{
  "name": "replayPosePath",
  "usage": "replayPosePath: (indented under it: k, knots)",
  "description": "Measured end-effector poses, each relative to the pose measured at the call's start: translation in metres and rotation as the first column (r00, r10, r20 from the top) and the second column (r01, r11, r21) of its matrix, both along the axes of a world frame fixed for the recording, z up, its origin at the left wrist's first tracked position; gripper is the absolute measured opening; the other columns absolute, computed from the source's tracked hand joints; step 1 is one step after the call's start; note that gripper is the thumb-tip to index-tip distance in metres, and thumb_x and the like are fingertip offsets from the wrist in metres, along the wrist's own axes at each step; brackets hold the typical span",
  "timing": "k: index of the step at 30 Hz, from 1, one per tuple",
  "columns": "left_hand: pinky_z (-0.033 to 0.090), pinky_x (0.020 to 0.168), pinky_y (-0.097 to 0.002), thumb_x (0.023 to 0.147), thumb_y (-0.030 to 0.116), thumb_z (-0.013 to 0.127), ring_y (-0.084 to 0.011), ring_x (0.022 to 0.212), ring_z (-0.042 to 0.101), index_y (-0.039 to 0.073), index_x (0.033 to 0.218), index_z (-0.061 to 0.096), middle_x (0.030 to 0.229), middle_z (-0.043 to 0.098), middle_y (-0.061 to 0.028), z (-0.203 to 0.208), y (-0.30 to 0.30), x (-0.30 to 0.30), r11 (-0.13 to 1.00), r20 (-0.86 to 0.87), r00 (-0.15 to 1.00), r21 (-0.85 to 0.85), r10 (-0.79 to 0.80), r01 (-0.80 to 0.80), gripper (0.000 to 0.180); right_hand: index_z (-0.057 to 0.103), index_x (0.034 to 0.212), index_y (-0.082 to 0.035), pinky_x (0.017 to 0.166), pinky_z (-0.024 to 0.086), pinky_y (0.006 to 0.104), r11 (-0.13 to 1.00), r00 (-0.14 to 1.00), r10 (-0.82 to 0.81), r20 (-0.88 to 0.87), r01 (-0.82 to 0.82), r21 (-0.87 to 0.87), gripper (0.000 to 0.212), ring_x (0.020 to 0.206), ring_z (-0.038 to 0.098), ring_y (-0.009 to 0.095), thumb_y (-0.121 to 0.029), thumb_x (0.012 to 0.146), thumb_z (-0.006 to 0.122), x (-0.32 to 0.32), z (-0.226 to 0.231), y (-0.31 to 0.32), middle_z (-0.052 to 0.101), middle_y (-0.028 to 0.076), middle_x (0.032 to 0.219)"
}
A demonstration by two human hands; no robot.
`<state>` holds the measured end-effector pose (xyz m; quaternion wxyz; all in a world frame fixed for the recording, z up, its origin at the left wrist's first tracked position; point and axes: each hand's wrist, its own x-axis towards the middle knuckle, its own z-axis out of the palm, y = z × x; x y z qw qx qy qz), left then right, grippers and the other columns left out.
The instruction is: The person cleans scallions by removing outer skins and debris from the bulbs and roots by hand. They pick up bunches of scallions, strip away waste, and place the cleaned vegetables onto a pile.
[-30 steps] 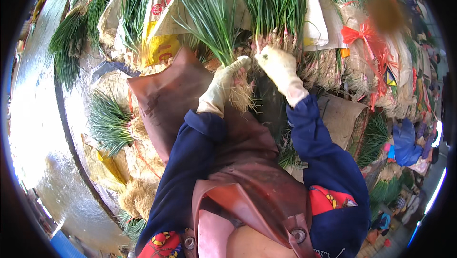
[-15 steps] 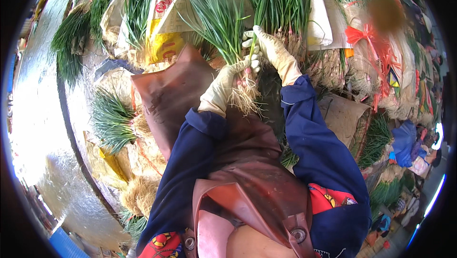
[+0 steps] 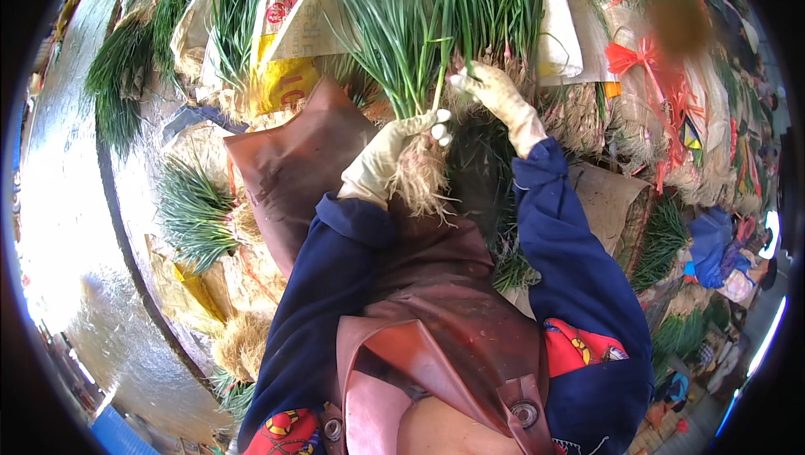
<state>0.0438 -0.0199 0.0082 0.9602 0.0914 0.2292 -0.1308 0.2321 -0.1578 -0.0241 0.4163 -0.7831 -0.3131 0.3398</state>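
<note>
My gloved left hand (image 3: 386,149) is closed round the lower stems of a bunch of spring onions (image 3: 394,57). Its long green leaves fan upward, and a tangle of pale roots (image 3: 421,174) hangs below my fist. One paler stalk stands a little apart at the right side of the bunch. My gloved right hand (image 3: 499,98) is just right of that stalk, beside the root ends of a larger pile of spring onions (image 3: 495,2). Its fingertips are drawn together in a pinch; something small and brownish shows at them, too blurred to name.
A brown apron (image 3: 436,287) covers my lap. Tied onion bundles (image 3: 197,212) lie on sacking at the left, beside a shiny wet floor (image 3: 101,304). Orange-red plastic ties (image 3: 641,61) and more bundles lie at the right. A yellow-and-white sack (image 3: 285,82) is ahead.
My right hand has drawn away from the held bunch toward the right. My left hand, still gripping the bunch, has shifted slightly left and down, and more of the roots show.
</note>
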Motion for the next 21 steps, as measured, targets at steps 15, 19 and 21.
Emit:
replayPosePath:
  k: [15, 19, 21]
  knots:
    - [0.049, 0.065, -0.0284, 0.083, 0.012, 0.064, -0.0184, 0.068, 0.060, 0.002, 0.090, 0.060, 0.074, 0.063, -0.0084, -0.014, -0.017, 0.039, 0.939, -0.108, 0.972, 0.300, 0.208, -0.168, 0.012, 0.061, 0.081, -0.006, 0.059, 0.044, 0.0294, 0.772, 0.882, -0.026, 0.471, 0.317, -0.551, 0.030, 0.060, 0.057, 0.016, -0.036, 0.083, 0.060, 0.042, -0.003, 0.041, 0.064, 0.007, 0.070]
    - [0.036, 0.046, -0.0154, 0.082, 0.013, 0.065, -0.0051, 0.054, 0.048, 0.005, 0.100, 0.062, 0.070, 0.059, 0.0015, -0.062, 0.007, 0.020, 0.902, -0.097, 0.967, 0.392, 0.237, -0.181, 0.020, 0.065, 0.090, -0.005, 0.078, 0.040, 0.0251, 0.996, 0.937, -0.064, -0.343, 0.037, -0.086, 0.027, 0.084, 0.057, 0.013, -0.029, 0.080, 0.065, 0.000, 0.028, 0.048, 0.066, 0.002, 0.081]
    - [0.049, 0.055, -0.0253, 0.089, 0.019, 0.054, -0.0150, 0.065, 0.060, 0.000, 0.110, 0.057, 0.078, 0.061, -0.0048, -0.055, 0.011, 0.016, 0.899, -0.027, 0.997, 0.434, 0.073, -0.054, 0.029, 0.059, 0.110, -0.002, 0.098, 0.036, 0.0291, 0.993, 0.989, -0.113, -0.097, 0.110, -0.039, 0.033, 0.105, 0.054, 0.016, -0.023, 0.084, 0.061, -0.028, 0.006, 0.029, 0.061, 0.010, 0.109]
